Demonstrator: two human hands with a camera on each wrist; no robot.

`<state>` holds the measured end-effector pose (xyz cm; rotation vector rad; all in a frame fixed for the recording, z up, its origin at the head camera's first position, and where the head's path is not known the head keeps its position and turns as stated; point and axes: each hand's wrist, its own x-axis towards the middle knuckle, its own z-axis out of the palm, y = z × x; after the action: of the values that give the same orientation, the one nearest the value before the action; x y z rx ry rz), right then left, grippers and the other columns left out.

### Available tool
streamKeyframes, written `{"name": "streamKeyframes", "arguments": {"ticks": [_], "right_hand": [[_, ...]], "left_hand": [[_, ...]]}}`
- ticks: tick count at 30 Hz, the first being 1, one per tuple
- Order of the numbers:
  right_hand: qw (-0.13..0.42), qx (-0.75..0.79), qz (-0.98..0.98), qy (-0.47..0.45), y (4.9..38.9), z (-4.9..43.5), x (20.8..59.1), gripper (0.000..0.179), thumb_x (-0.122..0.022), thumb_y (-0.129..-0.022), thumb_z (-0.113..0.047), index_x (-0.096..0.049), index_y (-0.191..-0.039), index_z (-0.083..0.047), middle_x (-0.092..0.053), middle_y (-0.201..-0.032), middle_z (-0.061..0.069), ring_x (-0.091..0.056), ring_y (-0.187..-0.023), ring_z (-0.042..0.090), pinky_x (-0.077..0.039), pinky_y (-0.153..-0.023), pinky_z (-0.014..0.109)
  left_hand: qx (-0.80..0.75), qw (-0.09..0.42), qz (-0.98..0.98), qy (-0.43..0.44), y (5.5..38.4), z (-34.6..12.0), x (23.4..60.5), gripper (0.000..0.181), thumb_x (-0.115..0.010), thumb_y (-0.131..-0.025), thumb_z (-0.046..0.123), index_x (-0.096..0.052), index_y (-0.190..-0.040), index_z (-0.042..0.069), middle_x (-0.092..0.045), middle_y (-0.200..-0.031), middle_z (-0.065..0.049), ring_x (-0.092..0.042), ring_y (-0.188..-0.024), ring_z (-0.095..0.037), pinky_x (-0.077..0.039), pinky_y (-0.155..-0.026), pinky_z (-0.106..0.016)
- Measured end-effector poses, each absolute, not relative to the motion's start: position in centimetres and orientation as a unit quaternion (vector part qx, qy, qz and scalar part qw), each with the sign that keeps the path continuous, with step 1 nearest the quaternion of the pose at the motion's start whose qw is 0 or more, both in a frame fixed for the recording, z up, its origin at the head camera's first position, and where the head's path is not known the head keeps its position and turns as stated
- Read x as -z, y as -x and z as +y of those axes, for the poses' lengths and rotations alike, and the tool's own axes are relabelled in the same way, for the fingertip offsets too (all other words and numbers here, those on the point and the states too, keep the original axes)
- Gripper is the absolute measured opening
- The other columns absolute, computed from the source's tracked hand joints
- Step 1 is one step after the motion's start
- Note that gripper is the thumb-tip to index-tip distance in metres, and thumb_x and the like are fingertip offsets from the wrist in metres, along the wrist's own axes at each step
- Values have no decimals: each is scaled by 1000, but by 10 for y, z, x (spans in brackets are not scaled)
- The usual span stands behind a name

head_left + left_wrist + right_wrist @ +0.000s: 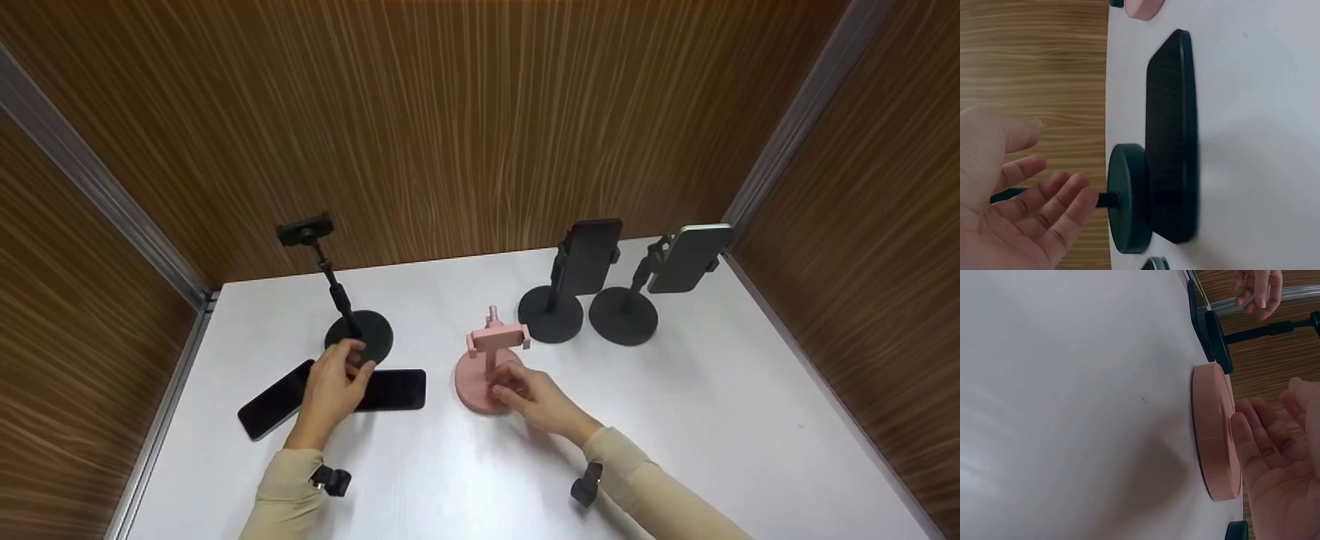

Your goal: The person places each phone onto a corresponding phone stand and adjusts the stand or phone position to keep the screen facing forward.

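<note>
My left hand (330,390) hovers with loosely bent fingers by the base of a black phone stand (377,334), holding nothing. Under and beside it lie two dark smartphones: one flat and crosswise (397,390), the other slanted (274,403). In the left wrist view, a phone (1168,135) lies beside the stand's round base (1129,197). At the centre stands a pink phone stand (472,381) with an unoccupied holder. My right hand (544,403) is beside its post, low over the base; in the right wrist view its relaxed fingers (1249,444) reach near the pink base (1213,433).
Two more black stands (551,322) (624,319) stand at the back right, each bearing a phone (592,259) (690,260). Wood-patterned panels (420,135) enclose the back and sides of the white table (675,420).
</note>
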<state>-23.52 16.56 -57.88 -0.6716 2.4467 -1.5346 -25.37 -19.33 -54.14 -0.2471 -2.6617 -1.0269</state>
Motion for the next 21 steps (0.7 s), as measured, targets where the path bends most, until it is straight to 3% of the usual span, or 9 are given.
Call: {"name": "streamKeyframes", "arguments": {"ticks": [8,16,21], "right_hand": [[81,532,804,253,234,143,574,28,-64,-110,-20,-66,-131,-4,-74,-124,12,-73,-116,26,-59,-106,31],[93,547,786,273,233,117,572,28,-64,-109,-18,-66,-130,1,-73,-125,20,-73,-117,29,-59,-107,36],[103,547,785,273,233,108,574,30,-64,-109,-17,-66,-132,2,-73,-127,21,-73,-117,29,-59,-107,35]], "left_hand": [[342,98,-934,37,245,-202,553,33,-78,-97,9,-69,-124,-8,-69,-110,-25,-74,-90,-33,-60,-82,-47],[315,84,-945,13,240,-205,564,40,-79,-96,10,-67,-127,-11,-67,-116,-30,-70,-106,-45,-58,-93,-59],[306,71,-949,13,242,-203,570,45,-81,-95,10,-65,-129,-14,-66,-115,-31,-69,-107,-47,-57,-94,-60]]}}
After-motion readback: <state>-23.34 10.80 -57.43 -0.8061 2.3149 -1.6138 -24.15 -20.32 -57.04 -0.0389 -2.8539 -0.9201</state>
